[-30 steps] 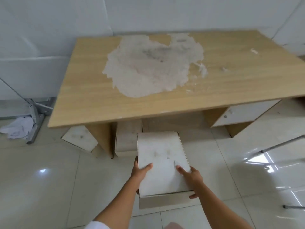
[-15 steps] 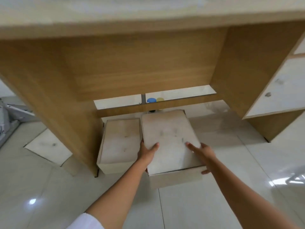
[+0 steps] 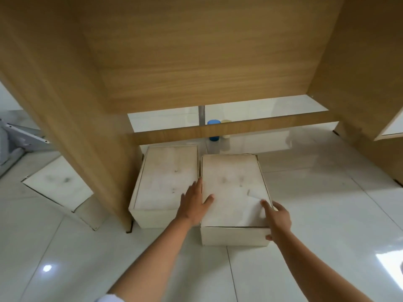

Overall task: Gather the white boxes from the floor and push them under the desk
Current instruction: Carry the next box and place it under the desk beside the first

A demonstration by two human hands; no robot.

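Note:
Two white boxes stand side by side on the floor in the desk's knee space. The right white box is held between my hands: my left hand presses its left side with the thumb on the lid, my right hand grips its near right corner. The left white box sits against the wooden desk's left side panel, untouched. A third white box lies outside the desk, left of that panel, partly hidden by it.
The desk's back panel and a low crossbar close off the far side. A blue cup and a pale cup stand behind the crossbar. The desk's right side panel bounds the right. A grey metal frame lies far left.
My view dropped from above the desktop to under the desk. The held box moved forward and now stands on the floor beside the left box, both hands still on it.

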